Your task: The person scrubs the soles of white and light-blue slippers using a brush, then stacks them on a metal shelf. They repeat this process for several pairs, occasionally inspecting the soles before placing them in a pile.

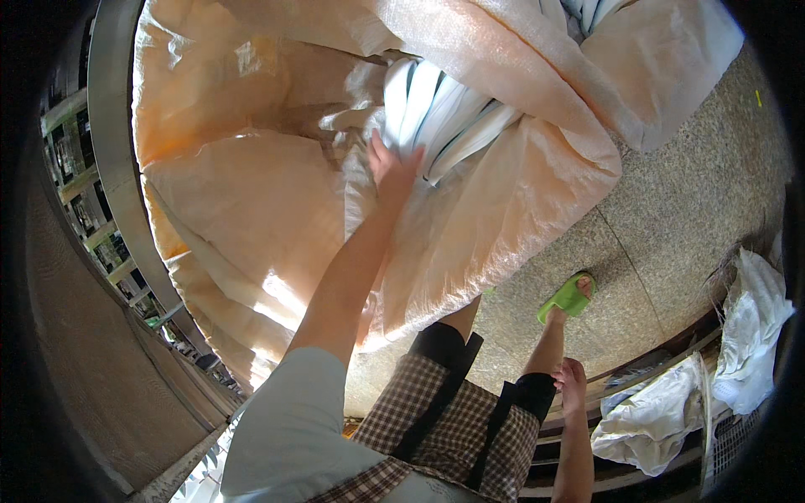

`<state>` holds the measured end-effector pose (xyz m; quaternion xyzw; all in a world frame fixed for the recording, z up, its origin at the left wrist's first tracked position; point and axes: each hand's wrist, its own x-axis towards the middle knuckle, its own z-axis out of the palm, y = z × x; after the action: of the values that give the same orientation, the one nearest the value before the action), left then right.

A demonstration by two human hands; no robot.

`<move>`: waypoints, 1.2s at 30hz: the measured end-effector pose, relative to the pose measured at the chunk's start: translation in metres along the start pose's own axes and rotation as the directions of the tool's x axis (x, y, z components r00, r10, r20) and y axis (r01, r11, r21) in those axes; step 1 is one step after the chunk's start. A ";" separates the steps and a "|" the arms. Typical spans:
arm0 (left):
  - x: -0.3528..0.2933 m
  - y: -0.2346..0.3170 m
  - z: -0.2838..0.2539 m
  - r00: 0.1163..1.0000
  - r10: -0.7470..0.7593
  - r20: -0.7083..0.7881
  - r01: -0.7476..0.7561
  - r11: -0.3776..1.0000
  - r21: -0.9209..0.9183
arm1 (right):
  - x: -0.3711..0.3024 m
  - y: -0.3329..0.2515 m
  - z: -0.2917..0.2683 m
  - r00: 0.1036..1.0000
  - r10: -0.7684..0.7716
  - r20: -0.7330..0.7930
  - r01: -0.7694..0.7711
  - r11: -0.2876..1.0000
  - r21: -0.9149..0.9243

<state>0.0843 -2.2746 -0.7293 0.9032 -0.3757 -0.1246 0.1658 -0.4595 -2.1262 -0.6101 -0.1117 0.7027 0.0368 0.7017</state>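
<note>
A large, pale peach woven plastic sack [243, 180] fills the upper left and middle, its mouth spread wide. Inside it lies a bundle of long white strips [444, 113] with thin dark edges; I cannot make out what they are. My left hand [392, 172] reaches down into the sack, its fingers apart, touching the near end of the bundle. Its arm crosses over the sack's near side. My right hand [572, 381] hangs at the lower right beside my knee, away from the sack, its fingers curled with nothing visible in them.
Speckled stone floor [662, 243] shows to the right. Crumpled white sacks [658, 415] lie at the lower right by a wooden slatted frame. A metal frame [117, 142] runs along the left, beside a brown board [92, 335]. My foot wears a green sandal [567, 298].
</note>
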 end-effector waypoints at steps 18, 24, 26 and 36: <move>-0.097 0.134 -0.178 0.984 0.045 0.173 -0.019 0.989 -0.149 | -0.088 -0.071 0.016 0.826 -0.547 0.138 0.563 0.812 -0.154; -0.231 0.285 -0.415 0.526 0.544 0.654 -0.395 0.837 -0.378 | -0.185 -0.114 0.015 0.699 -0.666 0.260 0.711 0.612 -0.346; -0.249 0.332 -0.494 0.412 0.897 0.162 -0.751 0.435 -0.497 | -0.205 -0.126 0.000 0.756 -0.589 0.286 0.655 0.669 -0.352; -0.054 0.257 -0.761 0.718 -0.109 -0.688 -0.483 0.633 -0.605 | -0.224 -0.168 -0.039 0.937 -0.344 -0.058 0.190 0.642 -0.743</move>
<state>0.1493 -2.2496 0.0726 0.6829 -0.3025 0.0836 0.6596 -0.4646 -2.2741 -0.3695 -0.4865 0.6701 0.1969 0.5249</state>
